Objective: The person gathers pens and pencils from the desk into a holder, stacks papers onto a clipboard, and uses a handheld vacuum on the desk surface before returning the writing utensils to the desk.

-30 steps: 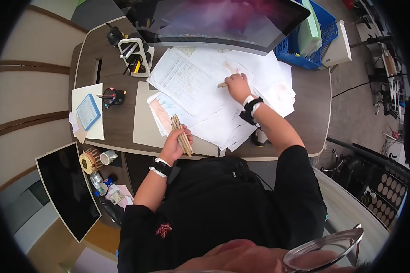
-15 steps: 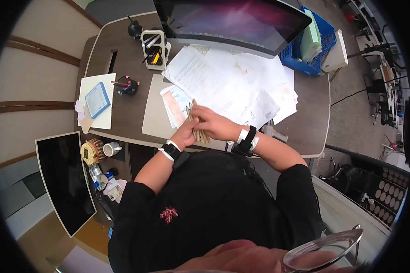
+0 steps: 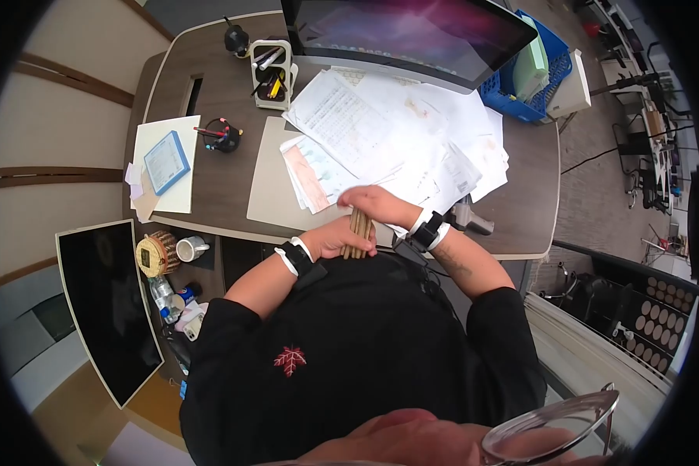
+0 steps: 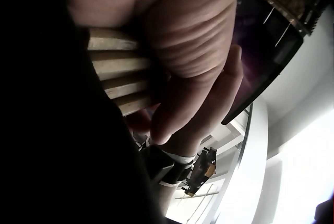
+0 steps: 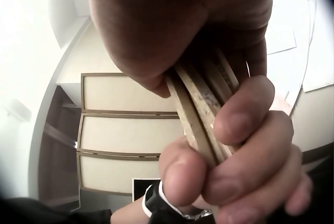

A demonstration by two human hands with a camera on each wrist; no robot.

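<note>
A bundle of several bare-wood pencils (image 3: 359,225) stands up between both hands, close to the body at the desk's front edge. My left hand (image 3: 335,237) grips the lower part, its fingers (image 5: 250,166) wrapped round the wood. Pencil ends (image 4: 117,67) stick out under that hand in the left wrist view. Cupped over the top ends, my right hand (image 3: 380,203) lays its palm and fingers across them. The upper tips are hidden beneath it, as the right wrist view also shows.
Loose papers (image 3: 412,140) cover the middle of the desk, before a monitor (image 3: 412,35). A white pen organizer (image 3: 272,74), a black pen cup (image 3: 223,138) and a blue box (image 3: 166,161) lie left. A blue basket (image 3: 512,101) stands back right. A grey device (image 3: 474,217) rests beside the right wrist.
My right hand has left the papers with a short pencil-like piece and come over the bundle. The left hand has shifted right and nearer the body, and the bundle now stands straighter.
</note>
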